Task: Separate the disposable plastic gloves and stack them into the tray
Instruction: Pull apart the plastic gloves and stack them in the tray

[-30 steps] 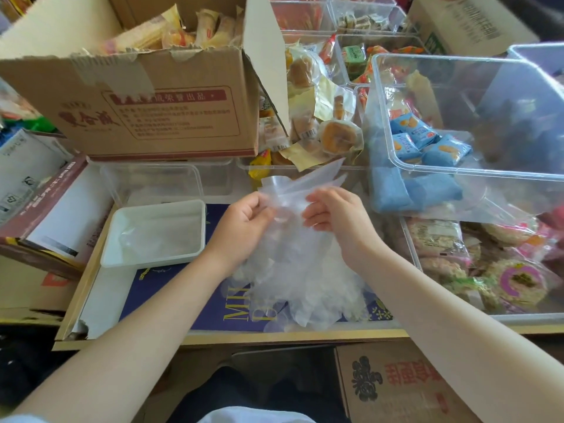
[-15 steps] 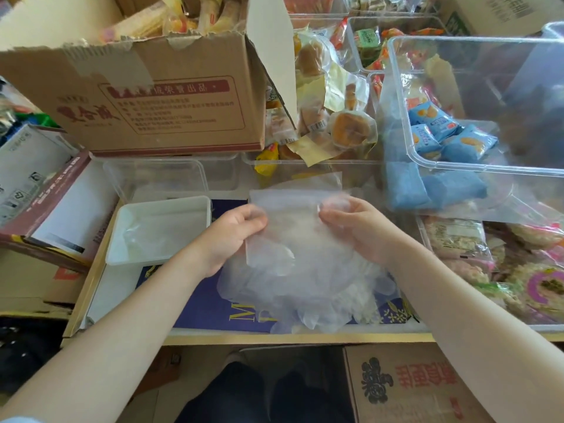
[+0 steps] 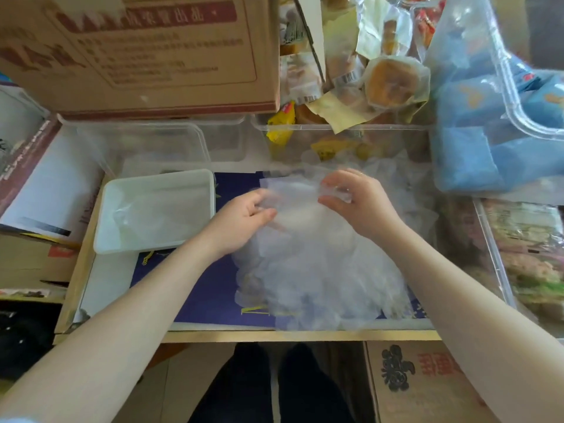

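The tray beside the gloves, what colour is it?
White; the tray shows best in the head view, left of the clear gloves.

The wooden table carries a blue sheet, white tray and glove pile.

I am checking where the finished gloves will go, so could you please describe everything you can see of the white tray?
The white tray is a shallow rectangular dish with rounded corners and a raised rim, apparently of opaque white plastic. It sits flat on the table, left of the left hand and the glove pile, in front of a clear plastic container. Inside lies thin clear film, probably gloves already laid there, though I cannot count them. Neither hand touches it.
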